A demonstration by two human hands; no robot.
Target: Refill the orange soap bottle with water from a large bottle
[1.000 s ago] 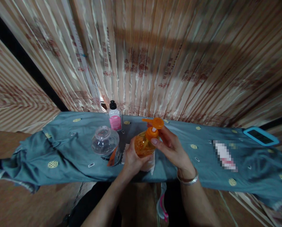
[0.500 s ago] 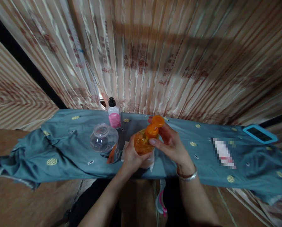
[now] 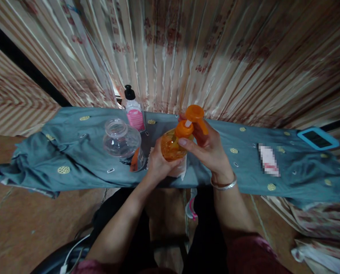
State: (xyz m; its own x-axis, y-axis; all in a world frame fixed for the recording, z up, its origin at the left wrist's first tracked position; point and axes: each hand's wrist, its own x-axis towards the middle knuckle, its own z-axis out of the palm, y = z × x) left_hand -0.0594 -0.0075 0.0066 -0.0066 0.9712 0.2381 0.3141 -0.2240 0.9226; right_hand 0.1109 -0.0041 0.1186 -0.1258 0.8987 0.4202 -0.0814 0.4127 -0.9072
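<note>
Left hand (image 3: 158, 165) wrapped around the lower body of an orange bottle (image 3: 171, 146), gripping it upright just above the near edge of a cloth (image 3: 72, 163). Right hand (image 3: 211, 150) closed on the orange pump (image 3: 194, 114) at the top, thumb lying across the collar, fingers behind the pump head, spout pointing down to the right; a short white stem showing between collar and head. Silver bangle (image 3: 223, 185) on the right wrist. White tissue (image 3: 179, 171) just under the bottle, touching the left hand's fingers. Clear jar (image 3: 120, 139) lying tilted on the cloth just left of the left hand, mouth up and away, an orange piece (image 3: 134, 161) at its near side. Small bottle (image 3: 133, 112) with black cap and pink label standing upright at the far edge, behind the jar. Blue-framed phone (image 3: 318, 139) flat at the far right, well apart from both hands. Striped curtain (image 3: 215, 57) hanging behind.
</note>
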